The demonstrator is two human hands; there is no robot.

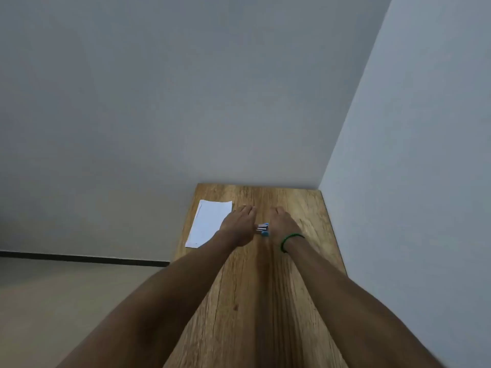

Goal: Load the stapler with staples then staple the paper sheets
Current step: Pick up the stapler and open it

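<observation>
A small blue stapler (263, 229) with a metal part showing lies on the wooden table (265, 301), between my two hands. My left hand (239, 224) is palm down just left of it, fingers stretched forward and close together. My right hand (283, 221) is just right of it, palm down, with a green band on the wrist. Both hands hide parts of the stapler, and whether they grip it is unclear. White paper sheets (208, 221) lie flat at the table's left edge, under the left hand's side. No staples are visible.
The narrow table runs into a corner: a grey wall (186, 102) behind and another wall (411, 181) along its right edge. To the left the table ends above a pale floor (66, 301) with a dark skirting line.
</observation>
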